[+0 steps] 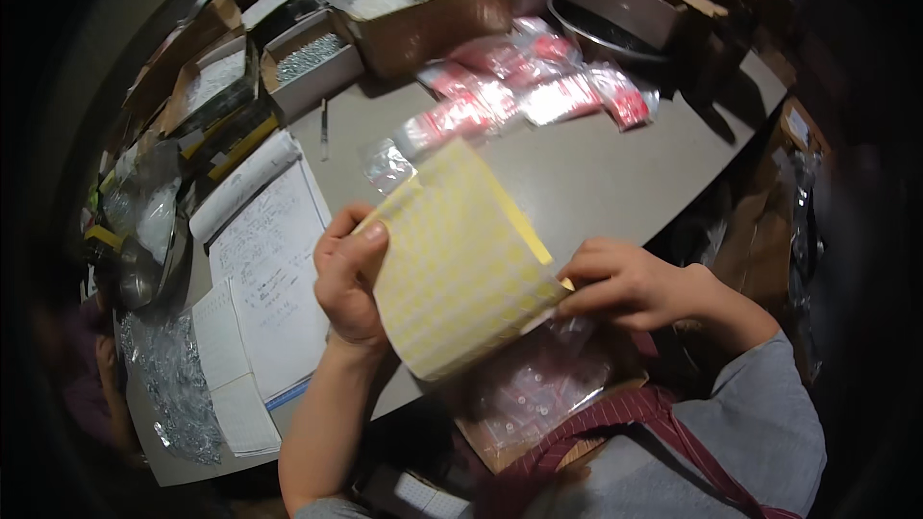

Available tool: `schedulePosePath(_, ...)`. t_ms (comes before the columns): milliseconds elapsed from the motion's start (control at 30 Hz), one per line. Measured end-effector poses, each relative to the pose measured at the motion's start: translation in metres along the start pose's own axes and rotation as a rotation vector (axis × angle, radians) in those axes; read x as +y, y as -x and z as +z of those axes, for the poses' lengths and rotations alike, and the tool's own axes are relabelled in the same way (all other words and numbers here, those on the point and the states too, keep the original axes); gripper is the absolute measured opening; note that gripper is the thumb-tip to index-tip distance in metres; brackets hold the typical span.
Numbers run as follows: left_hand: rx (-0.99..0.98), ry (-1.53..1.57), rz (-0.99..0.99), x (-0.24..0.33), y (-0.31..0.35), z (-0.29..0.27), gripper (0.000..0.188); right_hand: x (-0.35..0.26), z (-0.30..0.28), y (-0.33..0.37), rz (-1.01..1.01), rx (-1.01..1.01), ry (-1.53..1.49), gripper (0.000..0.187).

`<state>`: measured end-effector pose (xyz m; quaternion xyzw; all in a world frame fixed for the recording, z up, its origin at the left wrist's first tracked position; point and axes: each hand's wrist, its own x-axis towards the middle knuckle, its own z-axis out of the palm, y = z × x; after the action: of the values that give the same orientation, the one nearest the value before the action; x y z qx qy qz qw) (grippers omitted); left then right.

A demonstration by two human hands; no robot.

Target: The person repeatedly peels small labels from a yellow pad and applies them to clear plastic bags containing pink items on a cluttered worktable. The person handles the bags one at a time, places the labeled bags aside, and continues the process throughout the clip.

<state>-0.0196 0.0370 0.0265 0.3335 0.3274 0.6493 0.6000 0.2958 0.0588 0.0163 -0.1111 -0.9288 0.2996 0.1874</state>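
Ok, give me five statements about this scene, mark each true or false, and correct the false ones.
1. The left hand holds the sheet. True.
2. The right hand is well away from the sheet. False: its fingers are at the sheet's right edge.
3. The notebook lies left of the sheet. True.
4. The sheet is solid blue. False: it is pale with yellow spots.
5. Red packets lie on the table. True.

The yellow-patterned sheet hides the fingertips of the left hand. Left of those fingers, the notebook's handwriting is too small to read; beyond them, red-and-clear packets blur with glare.
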Motion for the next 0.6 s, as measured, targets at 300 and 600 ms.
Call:
schedulePosePath(300,-0.15,-0.467,0.06,-0.009,0.009,-0.002,0.019,-0.027,-0.033,0.005,0.337,0.416,-0.316,0.018)
schedulePosePath(600,-0.291,-0.744,0.127,-0.014,0.016,0.005,0.014,0.009,-0.009,-0.038,0.402,0.322,-0.377,0.032)
